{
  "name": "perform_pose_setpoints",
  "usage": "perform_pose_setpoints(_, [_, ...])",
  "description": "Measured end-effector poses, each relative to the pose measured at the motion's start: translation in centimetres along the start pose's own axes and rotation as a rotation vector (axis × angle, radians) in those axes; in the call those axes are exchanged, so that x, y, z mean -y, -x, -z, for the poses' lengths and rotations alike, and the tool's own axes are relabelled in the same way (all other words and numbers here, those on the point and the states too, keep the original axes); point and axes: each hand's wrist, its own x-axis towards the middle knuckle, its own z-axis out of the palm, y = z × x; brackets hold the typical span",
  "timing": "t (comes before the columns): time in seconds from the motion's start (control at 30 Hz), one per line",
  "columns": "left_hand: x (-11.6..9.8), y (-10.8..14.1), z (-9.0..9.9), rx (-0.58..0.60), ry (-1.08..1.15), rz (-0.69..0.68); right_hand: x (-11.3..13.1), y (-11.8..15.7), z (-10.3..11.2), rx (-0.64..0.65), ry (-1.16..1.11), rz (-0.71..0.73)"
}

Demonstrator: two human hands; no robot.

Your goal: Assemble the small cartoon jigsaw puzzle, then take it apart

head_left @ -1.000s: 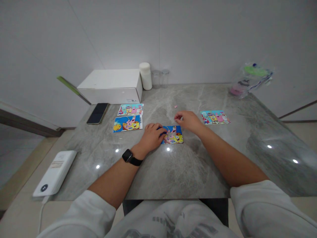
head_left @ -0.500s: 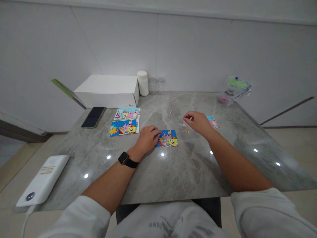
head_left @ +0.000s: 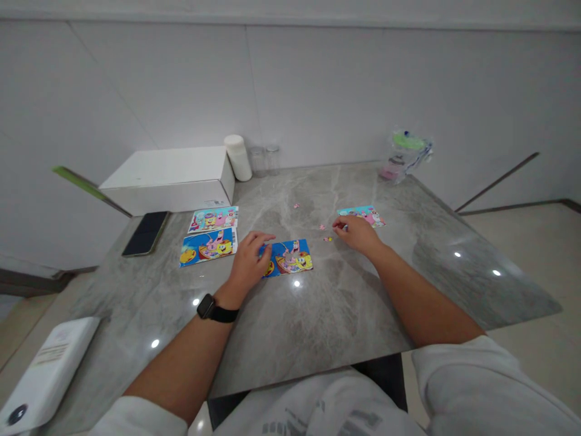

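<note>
Just right of the blue card (head_left: 206, 248), I see the left hand (head_left: 249, 260) open, fingers loosely spread at the left end of the blue puzzle (head_left: 298, 261). It lies flat on the table (head_left: 327, 315); I judge it light, thin and prone to sliding or splitting, best steadied by its outer edges. Right of it, the loose pieces (head_left: 322, 227) look tiny, best pinched by their rims. Beside them the right hand (head_left: 356, 233) curls its fingers; I cannot tell whether they grip anything. I have sliding room toward the near edge, and more rightward.
</note>
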Motion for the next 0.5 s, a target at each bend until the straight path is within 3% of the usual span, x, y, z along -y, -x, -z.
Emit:
perform_pose_setpoints(0.27, [0.1, -0.2, 0.1, -0.039, 0.022, 0.036, 0.4, 0.6, -0.5, 0.148, 0.034, 0.107])
perform_pose_setpoints(0.5, [-0.1, -0.3, 0.2, -0.029, 0.022, 0.037, 0.3, 0.4, -1.4, 0.139, -0.013, 0.204])
